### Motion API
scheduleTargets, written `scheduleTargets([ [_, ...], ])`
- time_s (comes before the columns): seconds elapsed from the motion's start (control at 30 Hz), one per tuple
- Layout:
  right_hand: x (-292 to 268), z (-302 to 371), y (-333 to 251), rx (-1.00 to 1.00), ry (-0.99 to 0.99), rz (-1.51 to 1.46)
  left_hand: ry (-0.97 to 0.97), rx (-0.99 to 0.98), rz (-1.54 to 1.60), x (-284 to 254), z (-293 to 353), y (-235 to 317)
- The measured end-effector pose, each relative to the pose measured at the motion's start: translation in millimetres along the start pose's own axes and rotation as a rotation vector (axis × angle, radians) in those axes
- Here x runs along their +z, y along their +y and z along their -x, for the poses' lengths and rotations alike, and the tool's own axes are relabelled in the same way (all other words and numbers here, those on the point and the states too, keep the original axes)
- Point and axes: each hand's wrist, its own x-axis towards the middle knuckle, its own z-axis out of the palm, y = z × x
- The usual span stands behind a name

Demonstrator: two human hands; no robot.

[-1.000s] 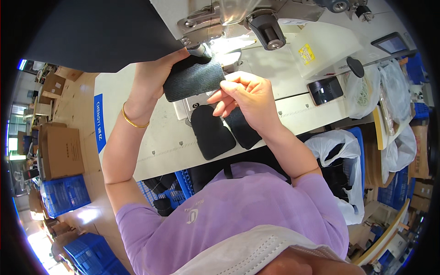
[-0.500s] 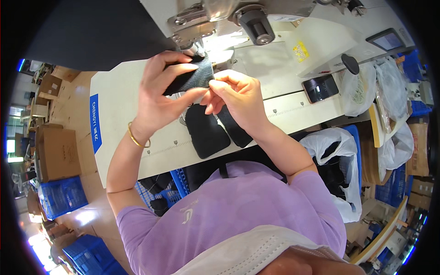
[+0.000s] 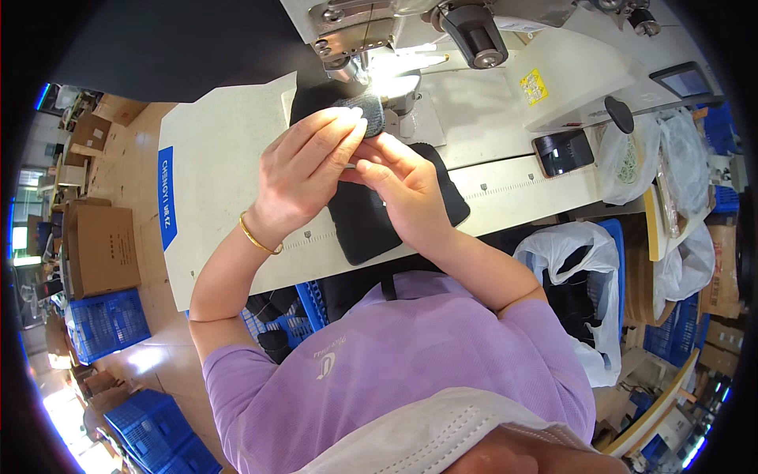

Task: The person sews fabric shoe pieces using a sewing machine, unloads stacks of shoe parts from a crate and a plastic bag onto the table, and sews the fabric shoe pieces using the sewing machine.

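Observation:
Both hands meet just in front of the lit needle area of a sewing machine (image 3: 351, 47). My left hand (image 3: 304, 170) has its fingers pressed together on a small dark grey knitted fabric piece (image 3: 372, 114). From the other side my right hand (image 3: 410, 189) pinches the piece's lower edge; its thumb and fingertips meet close to the left hand. Much of the fabric is hidden behind the fingers. Below the hands, black padded fabric pieces (image 3: 359, 233) lie on the white sewing table (image 3: 221, 182), partly covered by my hands.
A phone (image 3: 563, 152) lies on the table to the right, near clear plastic bags (image 3: 628, 162). Below the table's edge are a blue basket (image 3: 313, 304) and a white plastic bag (image 3: 604, 316) with black material inside. Cardboard boxes (image 3: 103, 249) and blue crates (image 3: 110, 324) stand at left.
The grey knitted piece has come away from under the needle area toward me and is folded or turned between my hands. My left fingers, spread before, are now drawn together on it.

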Motion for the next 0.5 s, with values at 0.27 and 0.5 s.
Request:
scheduleTargets([
  [0.27, 8, -5, 3, -0.013, 0.036, -0.05, 0.002, 0.102, -0.043, 1, -1, -12],
  [0.5, 6, -19, 3, -0.012, 0.026, -0.045, -0.005, 0.107, -0.084, 8, -5, -24],
])
